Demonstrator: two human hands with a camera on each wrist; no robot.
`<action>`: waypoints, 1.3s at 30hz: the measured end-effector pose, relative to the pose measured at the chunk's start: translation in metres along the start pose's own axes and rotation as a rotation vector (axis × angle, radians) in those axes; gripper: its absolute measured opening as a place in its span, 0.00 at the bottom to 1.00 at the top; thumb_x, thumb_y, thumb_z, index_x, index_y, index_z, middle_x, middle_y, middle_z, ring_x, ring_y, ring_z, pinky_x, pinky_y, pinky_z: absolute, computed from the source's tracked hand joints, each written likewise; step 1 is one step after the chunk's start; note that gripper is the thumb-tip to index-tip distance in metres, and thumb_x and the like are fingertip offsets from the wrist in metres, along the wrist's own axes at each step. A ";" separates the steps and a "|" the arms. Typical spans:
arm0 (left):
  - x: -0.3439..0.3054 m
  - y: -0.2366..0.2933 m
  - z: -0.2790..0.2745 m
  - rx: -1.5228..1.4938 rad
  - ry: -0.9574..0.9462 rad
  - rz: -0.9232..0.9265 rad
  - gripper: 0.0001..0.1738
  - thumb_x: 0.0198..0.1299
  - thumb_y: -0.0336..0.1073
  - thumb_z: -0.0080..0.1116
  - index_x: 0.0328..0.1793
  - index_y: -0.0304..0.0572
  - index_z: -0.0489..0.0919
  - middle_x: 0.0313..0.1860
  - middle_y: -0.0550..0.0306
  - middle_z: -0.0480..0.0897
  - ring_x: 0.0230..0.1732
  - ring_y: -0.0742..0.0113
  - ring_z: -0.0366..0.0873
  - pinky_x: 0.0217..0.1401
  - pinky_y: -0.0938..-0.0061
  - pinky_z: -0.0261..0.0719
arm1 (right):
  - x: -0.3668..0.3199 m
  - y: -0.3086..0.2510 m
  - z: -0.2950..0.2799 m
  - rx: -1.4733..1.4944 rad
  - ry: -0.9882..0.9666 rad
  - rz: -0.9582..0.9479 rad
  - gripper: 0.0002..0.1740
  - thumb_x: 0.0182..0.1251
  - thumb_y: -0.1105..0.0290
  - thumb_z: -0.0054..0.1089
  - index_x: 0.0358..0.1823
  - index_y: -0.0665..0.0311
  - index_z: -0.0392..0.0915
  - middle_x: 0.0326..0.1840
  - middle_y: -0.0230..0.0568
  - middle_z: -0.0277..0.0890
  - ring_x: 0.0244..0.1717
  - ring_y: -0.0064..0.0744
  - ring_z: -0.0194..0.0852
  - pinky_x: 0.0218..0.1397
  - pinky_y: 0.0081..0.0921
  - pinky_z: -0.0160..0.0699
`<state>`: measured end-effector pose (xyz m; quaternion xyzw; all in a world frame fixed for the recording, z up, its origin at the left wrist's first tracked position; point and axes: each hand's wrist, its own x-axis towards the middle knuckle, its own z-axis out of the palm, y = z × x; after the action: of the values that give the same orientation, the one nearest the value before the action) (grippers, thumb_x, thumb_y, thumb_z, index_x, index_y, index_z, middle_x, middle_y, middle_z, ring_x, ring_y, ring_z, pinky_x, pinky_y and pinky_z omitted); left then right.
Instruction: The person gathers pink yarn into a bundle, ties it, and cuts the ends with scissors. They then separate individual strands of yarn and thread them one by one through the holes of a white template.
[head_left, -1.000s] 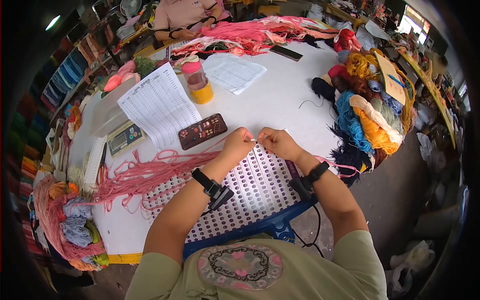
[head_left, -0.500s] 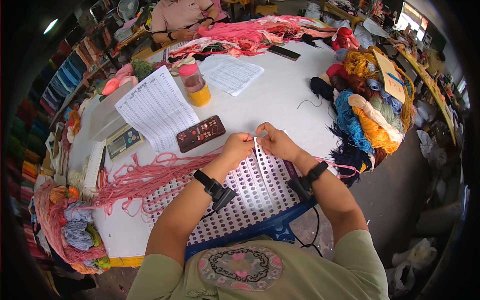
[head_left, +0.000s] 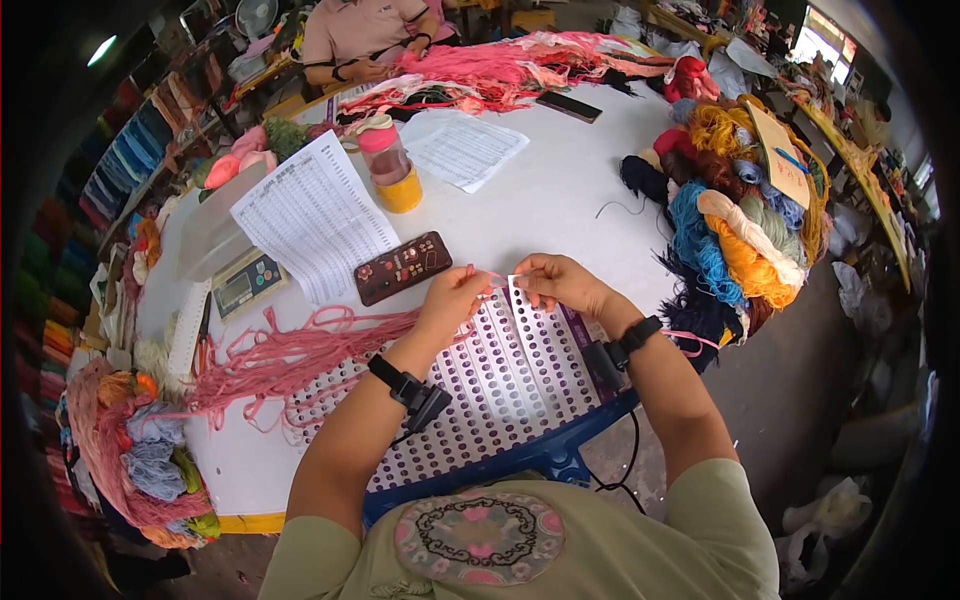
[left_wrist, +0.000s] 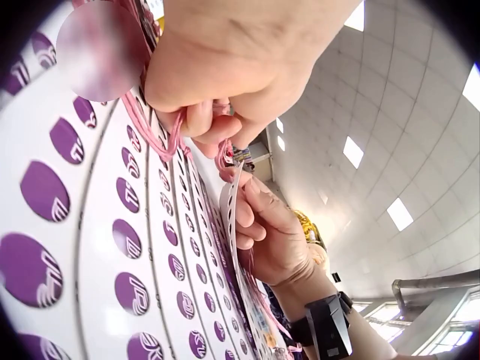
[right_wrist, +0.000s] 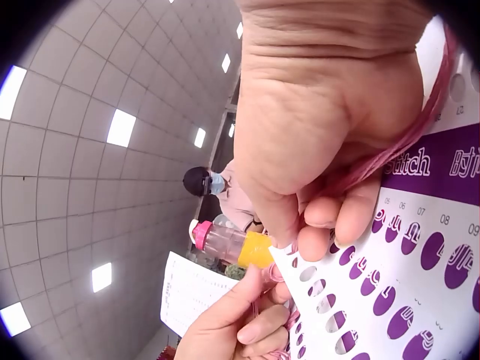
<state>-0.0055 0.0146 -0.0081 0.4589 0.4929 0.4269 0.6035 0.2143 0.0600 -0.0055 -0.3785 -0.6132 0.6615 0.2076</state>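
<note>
My left hand [head_left: 452,303] pinches pink embroidery thread [left_wrist: 161,146], with its fingers curled near the far end of the cards. Opposite it, my right hand [head_left: 562,285] pinches the top end of a white punched thread card [head_left: 518,300], whose end is raised above the rest. Pink thread [right_wrist: 390,154] also runs under the right palm in the right wrist view. Between the two hands a short length of pink thread spans to the card's end. Beneath lie several white cards [head_left: 430,440] with rows of holes and purple showing through.
Loose pink thread [head_left: 290,350] spreads left of the cards. Beyond are a dark decorated case [head_left: 403,268], a printed sheet [head_left: 315,215], a bottle [head_left: 395,170] and a scale [head_left: 250,284]. Coloured skeins [head_left: 740,210] heap at the right. A person [head_left: 365,40] sits across the table.
The hands were together at the card's end; the left hand has drawn away to the left with thread. The card's end, held in the right hand, has come up from the others.
</note>
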 end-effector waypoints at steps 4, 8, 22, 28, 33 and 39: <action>0.007 -0.015 0.005 0.181 0.011 0.152 0.10 0.66 0.36 0.56 0.42 0.36 0.79 0.29 0.63 0.78 0.17 0.83 0.60 0.17 0.85 0.54 | -0.003 0.000 0.002 0.002 0.022 -0.024 0.13 0.69 0.65 0.57 0.50 0.63 0.75 0.24 0.29 0.73 0.24 0.16 0.69 0.26 0.14 0.70; -0.018 0.012 0.007 -0.239 -0.205 -0.086 0.10 0.64 0.37 0.58 0.43 0.36 0.79 0.25 0.65 0.77 0.18 0.84 0.61 0.19 0.87 0.56 | 0.000 0.003 0.001 -0.034 0.021 -0.033 0.14 0.69 0.66 0.57 0.52 0.64 0.74 0.25 0.30 0.74 0.24 0.16 0.70 0.27 0.13 0.70; -0.041 -0.002 -0.012 0.684 0.138 0.381 0.17 0.68 0.46 0.49 0.32 0.43 0.79 0.24 0.60 0.77 0.24 0.76 0.72 0.23 0.79 0.67 | -0.003 -0.002 0.008 -0.043 0.025 0.009 0.11 0.69 0.66 0.57 0.46 0.66 0.74 0.22 0.31 0.74 0.19 0.17 0.66 0.23 0.14 0.66; -0.131 0.068 -0.173 -0.660 0.130 -0.203 0.14 0.69 0.38 0.48 0.27 0.50 0.69 0.15 0.71 0.61 0.12 0.82 0.55 0.13 0.85 0.49 | 0.009 0.004 0.009 -0.095 0.086 0.063 0.10 0.69 0.66 0.56 0.39 0.67 0.74 0.17 0.34 0.73 0.15 0.20 0.67 0.21 0.20 0.69; -0.162 0.065 -0.244 0.198 0.671 0.213 0.10 0.69 0.36 0.46 0.48 0.41 0.76 0.29 0.62 0.80 0.15 0.80 0.61 0.15 0.86 0.55 | 0.010 0.006 0.008 -0.131 0.119 0.011 0.10 0.68 0.66 0.57 0.40 0.67 0.75 0.17 0.34 0.73 0.17 0.20 0.68 0.22 0.20 0.70; -0.162 0.084 -0.130 -0.336 0.159 0.344 0.35 0.72 0.56 0.38 0.69 0.29 0.64 0.68 0.42 0.70 0.60 0.58 0.76 0.57 0.71 0.77 | 0.003 -0.028 0.062 -0.221 0.317 -0.113 0.08 0.68 0.70 0.56 0.45 0.63 0.76 0.21 0.28 0.73 0.21 0.16 0.69 0.25 0.15 0.71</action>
<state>-0.1638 -0.1070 0.0949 0.3941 0.3755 0.6339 0.5494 0.1606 0.0262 0.0184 -0.4632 -0.6620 0.5098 0.2956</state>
